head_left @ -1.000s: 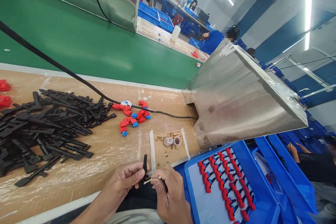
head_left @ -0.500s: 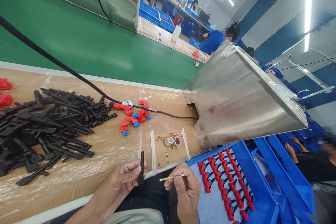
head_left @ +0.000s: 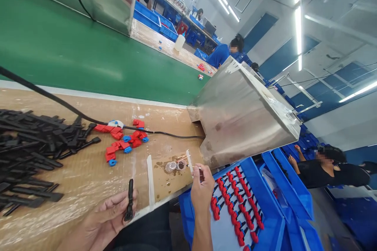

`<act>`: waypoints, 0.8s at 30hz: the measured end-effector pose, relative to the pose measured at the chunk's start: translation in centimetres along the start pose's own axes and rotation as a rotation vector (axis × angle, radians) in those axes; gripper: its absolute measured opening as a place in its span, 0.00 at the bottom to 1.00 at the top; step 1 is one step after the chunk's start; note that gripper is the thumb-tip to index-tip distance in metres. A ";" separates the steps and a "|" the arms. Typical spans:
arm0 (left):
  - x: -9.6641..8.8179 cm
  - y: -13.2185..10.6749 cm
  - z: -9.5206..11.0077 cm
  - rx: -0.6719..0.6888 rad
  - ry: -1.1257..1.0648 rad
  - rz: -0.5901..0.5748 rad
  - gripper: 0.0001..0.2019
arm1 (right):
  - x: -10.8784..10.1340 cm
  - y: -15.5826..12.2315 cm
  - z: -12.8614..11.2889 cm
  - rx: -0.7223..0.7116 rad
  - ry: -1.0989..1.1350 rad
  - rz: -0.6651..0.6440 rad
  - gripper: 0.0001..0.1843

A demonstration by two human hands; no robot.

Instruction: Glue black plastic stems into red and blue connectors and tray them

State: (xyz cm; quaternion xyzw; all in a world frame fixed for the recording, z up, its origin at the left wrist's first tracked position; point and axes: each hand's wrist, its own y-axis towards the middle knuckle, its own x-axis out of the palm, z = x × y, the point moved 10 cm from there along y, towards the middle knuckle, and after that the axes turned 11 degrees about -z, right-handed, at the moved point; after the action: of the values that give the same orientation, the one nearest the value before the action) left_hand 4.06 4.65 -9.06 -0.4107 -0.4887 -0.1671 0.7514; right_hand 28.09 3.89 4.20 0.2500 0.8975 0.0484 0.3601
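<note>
My left hand [head_left: 110, 215] sits at the near edge of the wrapped bench and pinches one black plastic stick [head_left: 129, 204] upright. My right hand [head_left: 202, 189] reaches forward with its fingers closed on a thin swab stick [head_left: 194, 168]. The swab's tip points at two small round caps [head_left: 175, 165] that lie on the bench in a patch of brownish liquid drops. A big heap of the same black sticks [head_left: 32, 153] lies at the left. A few red and blue pieces [head_left: 123, 143] lie between the heap and the caps.
A black cable [head_left: 73, 111] runs across the bench toward a steel chute [head_left: 241, 113]. A blue tray [head_left: 262, 219] with rows of red and black parts sits under my right arm. The green conveyor belt [head_left: 88, 55] lies behind. Other people work at the back and right.
My right hand has moved forward from my lap to the small caps with the swab. My left hand has stayed low with the black stick. The view has swung right.
</note>
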 end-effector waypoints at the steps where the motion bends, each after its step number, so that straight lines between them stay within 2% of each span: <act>1: -0.2 0.1 -0.2 -0.003 -0.025 -0.001 0.22 | 0.4 0.1 0.1 -0.001 -0.003 -0.004 0.16; 11: 0.2 0.1 0.2 0.012 -0.039 0.058 0.28 | 2.5 0.6 0.6 0.008 0.071 -0.063 0.16; 16: 0.7 -0.1 0.1 0.002 -0.039 0.053 0.29 | 3.5 0.8 2.0 0.073 0.090 -0.073 0.16; 20: 1.0 0.0 0.3 0.017 -0.011 0.006 0.27 | 1.9 0.4 2.7 0.137 0.085 -0.020 0.25; 22: 1.1 0.1 0.5 0.036 -0.012 -0.026 0.25 | 0.3 -0.2 1.9 0.146 0.065 0.052 0.26; 24: 1.1 0.0 0.7 0.059 -0.009 -0.061 0.23 | -0.5 -0.8 0.3 0.121 0.055 0.101 0.24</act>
State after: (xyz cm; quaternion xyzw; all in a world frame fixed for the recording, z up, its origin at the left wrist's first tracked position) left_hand 4.17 5.33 -7.94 -0.3739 -0.5093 -0.1737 0.7554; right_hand 28.26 2.89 4.03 0.3146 0.8947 0.0191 0.3166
